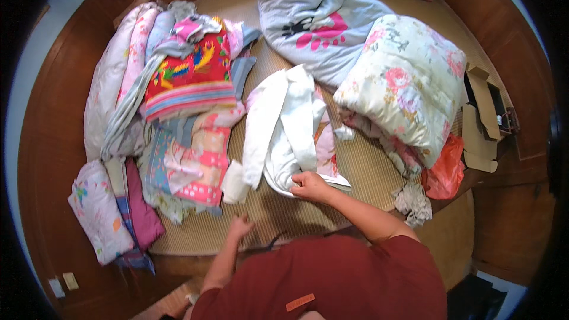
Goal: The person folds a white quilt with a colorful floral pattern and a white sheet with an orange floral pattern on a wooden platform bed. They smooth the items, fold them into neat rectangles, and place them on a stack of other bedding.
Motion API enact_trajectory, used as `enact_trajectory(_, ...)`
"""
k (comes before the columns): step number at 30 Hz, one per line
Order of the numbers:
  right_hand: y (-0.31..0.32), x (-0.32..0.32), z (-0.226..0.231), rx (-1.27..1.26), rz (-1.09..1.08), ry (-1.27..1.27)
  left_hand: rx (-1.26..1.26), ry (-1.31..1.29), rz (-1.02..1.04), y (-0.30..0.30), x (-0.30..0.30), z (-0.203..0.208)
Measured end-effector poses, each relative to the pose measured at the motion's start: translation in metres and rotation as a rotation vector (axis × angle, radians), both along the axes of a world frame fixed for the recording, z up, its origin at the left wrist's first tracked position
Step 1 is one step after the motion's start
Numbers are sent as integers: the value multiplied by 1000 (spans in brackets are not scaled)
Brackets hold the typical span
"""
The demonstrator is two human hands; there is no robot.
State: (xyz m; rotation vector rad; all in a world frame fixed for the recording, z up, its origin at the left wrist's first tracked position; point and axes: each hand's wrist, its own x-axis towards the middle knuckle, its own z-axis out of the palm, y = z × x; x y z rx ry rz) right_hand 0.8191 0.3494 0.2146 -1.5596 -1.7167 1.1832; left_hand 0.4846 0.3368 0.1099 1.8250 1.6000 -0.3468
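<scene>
Head view: your right hand (pixel 309 186) pinches the near hem of the white garment (pixel 288 127) on the bed mat (pixel 361 163); its long axis runs away from you. Left hand (pixel 239 225), loosely curled, empty, sits nearer you, just left.

The single view came from a fisheye camera worn on the person's head, looking steeply down and forward over a red shirt (pixel 355 284) onto a bed with a woven mat (pixel 278 213). It sat close: the forearms rose from the lower edge, and the hands fell just below the middle of the frame. The wide lens bent the bed's wooden frame (pixel 53 160) into a curve and left dark corners at the rim. The far end of the bed lay at the top, a strip of floor at the left edge.
</scene>
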Motion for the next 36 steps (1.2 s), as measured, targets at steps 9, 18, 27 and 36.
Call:
enact_trajectory(9, -129, -30, -15, -165, 201, -232, 285, -864, 735, -16, 58, 66)
enact_trajectory(18, -136, 17, -4, -45, -79, -280, 820, -99, -28, -6, 22, 92)
enact_trajectory(27, -125, -11, 64, 81, -450, 638, 391, 228, -100, -33, 33, 85)
enact_trajectory(36, -124, -53, 117, 290, 57, 365, 317, 135, 23, -21, 25, 73)
